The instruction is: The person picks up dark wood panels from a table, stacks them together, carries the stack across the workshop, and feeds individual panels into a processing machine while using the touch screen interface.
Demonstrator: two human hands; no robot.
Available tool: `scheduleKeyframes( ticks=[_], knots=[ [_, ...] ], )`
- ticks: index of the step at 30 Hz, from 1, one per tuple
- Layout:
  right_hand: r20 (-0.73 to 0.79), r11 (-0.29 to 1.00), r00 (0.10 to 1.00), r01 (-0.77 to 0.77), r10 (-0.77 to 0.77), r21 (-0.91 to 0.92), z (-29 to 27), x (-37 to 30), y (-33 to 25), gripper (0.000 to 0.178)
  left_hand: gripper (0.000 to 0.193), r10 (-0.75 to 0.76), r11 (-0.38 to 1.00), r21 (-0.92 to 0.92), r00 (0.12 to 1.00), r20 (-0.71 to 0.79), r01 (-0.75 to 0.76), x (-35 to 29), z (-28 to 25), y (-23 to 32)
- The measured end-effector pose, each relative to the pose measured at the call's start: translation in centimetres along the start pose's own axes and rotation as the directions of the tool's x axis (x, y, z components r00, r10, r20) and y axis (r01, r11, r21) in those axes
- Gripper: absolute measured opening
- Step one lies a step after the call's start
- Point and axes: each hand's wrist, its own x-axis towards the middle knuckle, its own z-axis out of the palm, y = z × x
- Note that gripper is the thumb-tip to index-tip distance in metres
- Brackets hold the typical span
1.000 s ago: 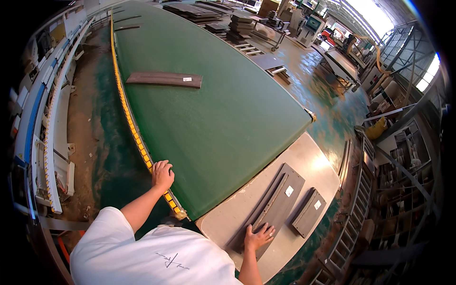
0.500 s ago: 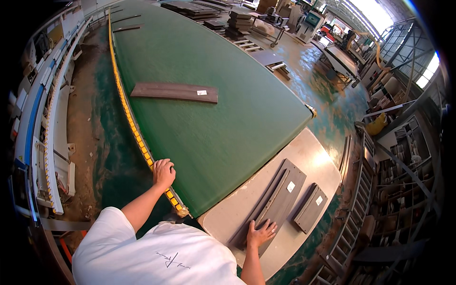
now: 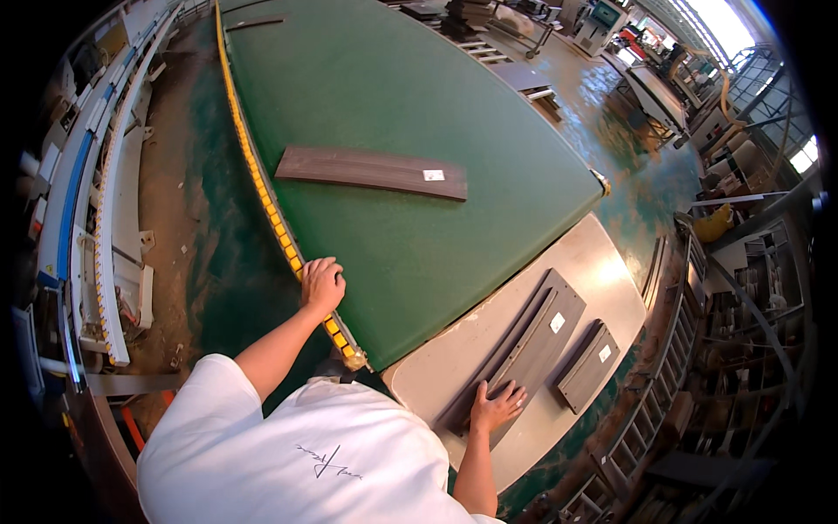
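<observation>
My left hand (image 3: 323, 285) is curled over the yellow-studded edge (image 3: 284, 234) of a wide green conveyor belt (image 3: 393, 236). My right hand (image 3: 497, 406) lies with fingers spread on a long dark brown grooved board (image 3: 546, 336), which rests on a beige table (image 3: 611, 288) at the belt's near end. Beside that board, to its right, is a shorter dark brown board (image 3: 587, 367). Both carry a small white label. Farther up the belt lies a brown plank (image 3: 367, 172), slanted across it, also with a white label.
Along the left runs a long white and blue machine frame (image 3: 109, 218). A ladder-like metal rack (image 3: 650, 419) and shelving (image 3: 759, 341) stand at the right. Dark strips (image 3: 255, 23) lie at the belt's far end, and stacked boards (image 3: 476, 17) stand beyond it.
The camera view has shifted, so most things sit farther right and higher. On the belt, the brown plank has come nearer to me. Both hands keep their places.
</observation>
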Motion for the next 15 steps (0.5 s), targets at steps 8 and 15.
scheduleKeyframes(
  ticks=[8, 15],
  knots=[
    [0.009, 0.998, 1.0, 0.027, -0.027, -0.055, 0.9, -0.2, 0.0, 0.081, 0.023, -0.037, 0.999, 0.029, 0.995, 0.087, 0.035, 0.4, -0.2, -0.8],
    [-0.032, 0.998, 0.999, 0.022, -0.024, -0.058, 0.8, 0.0, 0.4, 0.08, 0.041, 0.051, 0.992, 0.114, 0.999, 0.016, -0.052, 11.3, 1.8, -6.3]
  ],
)
